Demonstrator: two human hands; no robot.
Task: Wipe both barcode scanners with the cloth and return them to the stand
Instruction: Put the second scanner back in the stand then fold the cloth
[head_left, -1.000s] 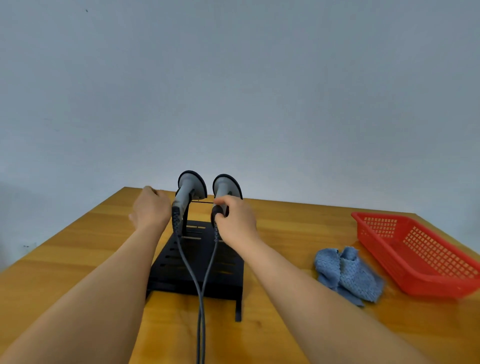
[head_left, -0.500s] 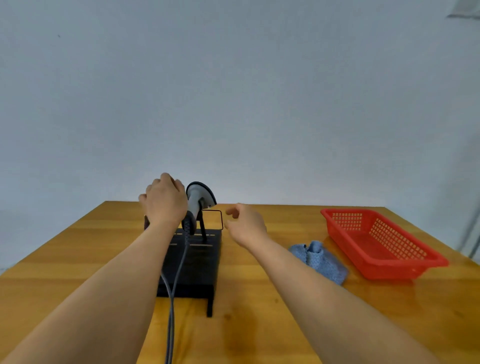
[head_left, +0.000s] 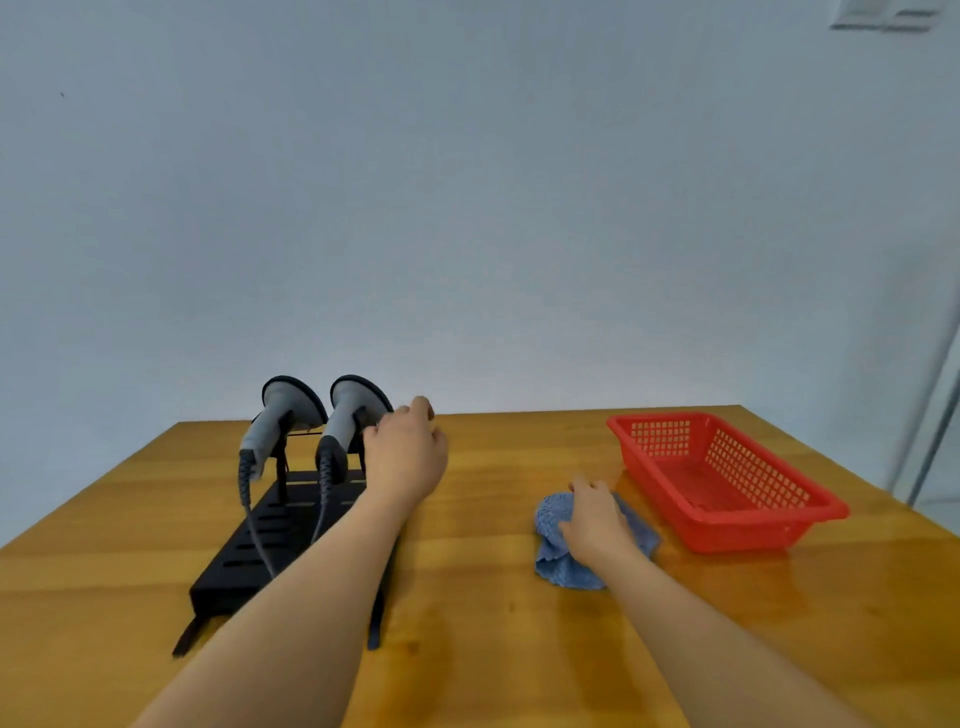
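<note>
Head view, positions referred to the black stand (head_left: 291, 525). Both barcode scanners sat upright in the stand: the left scanner (head_left: 278, 423) on its far left, the right scanner (head_left: 350, 418) just beside it, their cables (head_left: 254, 525) trailing down over the stand towards the camera.

Change noted: half a second earlier the right hand was in the air beside the stand with its fingers loose. It had since crossed well to the right of the stand and lay on the blue cloth (head_left: 558, 566), which sat on the table (head_left: 467, 597) next to the red basket (head_left: 727, 483). The left hand had moved from the left scanner to the right one.

Right hand (head_left: 595, 519): fingers curled down over the cloth, apparently gathering it. Left hand (head_left: 405, 457): fingers bent at the right scanner's handle; whether they gripped it could not be told.

Judgement: wiping had not begun; cloth pickup was under way.

No brand, label or legible writing was found.
</note>
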